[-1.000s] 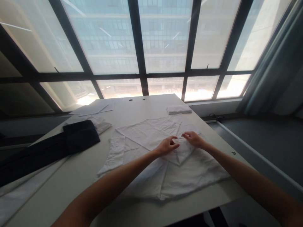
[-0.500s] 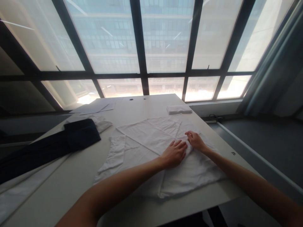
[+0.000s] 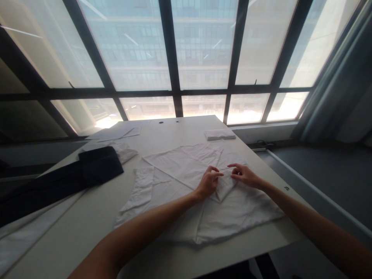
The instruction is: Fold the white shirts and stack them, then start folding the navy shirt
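Note:
A white shirt (image 3: pixel 177 170) lies spread on the table, with folds running diagonally across it and a sleeve-like folded strip at its left. My left hand (image 3: pixel 209 182) is over the shirt's right half, its fingers bent and pinching the cloth. Close by on the right, my right hand (image 3: pixel 245 176) faces it with curled fingers and the index finger stretched toward the left hand; it seems to grip the same cloth. Between and below the hands a small pointed flap of cloth shows. The exact fingertip contact is hard to make out.
On the white table (image 3: pixel 186 130), a folded white cloth (image 3: pixel 220 134) lies at the far right. Dark navy fabric (image 3: pixel 100 166) rests over white cloth at left, and paper sheets (image 3: pixel 116 133) lie behind. Windows stand beyond; a grey curtain (image 3: pixel 328 85) hangs right.
My left hand has gone from lying flat on the cloth to bent, pinching fingers, slightly leftward. My right hand has shifted a little right and nearer, its fingers curled. A pointed flap now shows.

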Motion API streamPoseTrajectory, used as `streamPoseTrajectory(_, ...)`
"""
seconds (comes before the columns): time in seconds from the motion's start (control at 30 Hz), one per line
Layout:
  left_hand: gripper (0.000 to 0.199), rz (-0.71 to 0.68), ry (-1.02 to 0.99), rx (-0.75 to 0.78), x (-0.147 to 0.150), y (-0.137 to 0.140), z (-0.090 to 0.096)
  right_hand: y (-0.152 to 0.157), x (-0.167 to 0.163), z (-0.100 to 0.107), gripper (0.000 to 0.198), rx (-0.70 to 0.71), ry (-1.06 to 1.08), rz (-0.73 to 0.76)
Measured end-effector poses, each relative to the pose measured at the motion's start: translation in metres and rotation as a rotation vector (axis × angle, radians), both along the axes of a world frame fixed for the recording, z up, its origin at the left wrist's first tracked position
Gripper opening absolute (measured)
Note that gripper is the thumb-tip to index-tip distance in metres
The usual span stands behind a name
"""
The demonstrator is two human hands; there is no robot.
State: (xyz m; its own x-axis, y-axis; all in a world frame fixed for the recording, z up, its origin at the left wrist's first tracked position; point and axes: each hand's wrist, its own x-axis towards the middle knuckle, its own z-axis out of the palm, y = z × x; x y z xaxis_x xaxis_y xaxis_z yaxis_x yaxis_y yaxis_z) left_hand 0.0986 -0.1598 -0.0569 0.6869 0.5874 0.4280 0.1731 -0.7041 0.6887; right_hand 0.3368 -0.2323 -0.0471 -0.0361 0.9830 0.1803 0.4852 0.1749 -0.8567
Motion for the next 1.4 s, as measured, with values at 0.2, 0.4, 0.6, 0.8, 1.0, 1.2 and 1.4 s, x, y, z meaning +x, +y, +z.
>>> streamPoseTrajectory(0.2, 0.038, 0.017, 0.04, 0.02, 0.002, 0.001, -0.007, -0.002, -0.002, -0.008, 0.05, 0.024, -0.071, -0.018)
streamPoseTrajectory(0.4, 0.036, 0.046, 0.211, 0.126, 0.001, -0.005, 0.003, 0.0, -0.003, -0.014, 0.045, 0.053, -0.154, -0.067)
streamPoseTrajectory(0.6, 0.04, -0.132, 0.34, 0.459, 0.011, -0.017, 0.014, 0.002, -0.004, -0.017, 0.033, 0.029, -0.284, -0.159)
streamPoseTrajectory(0.8, 0.058, -0.249, 0.504, 0.491, 0.018, -0.018, 0.001, -0.002, 0.003, -0.015, 0.028, 0.076, -0.243, -0.303)
streamPoseTrajectory(1.0, 0.071, -0.247, 0.534, 0.469, 0.016, -0.018, 0.004, -0.007, -0.004, -0.016, 0.025, 0.185, -0.234, -0.276)
streamPoseTrajectory(1.2, 0.074, -0.294, 0.581, 0.418, 0.019, -0.014, 0.006, -0.011, -0.003, -0.015, 0.025, 0.217, -0.279, -0.235)
streamPoseTrajectory(1.4, 0.079, -0.336, 0.581, 0.338, -0.029, -0.014, 0.021, -0.038, 0.008, 0.002, 0.024, 0.178, -0.326, -0.178)
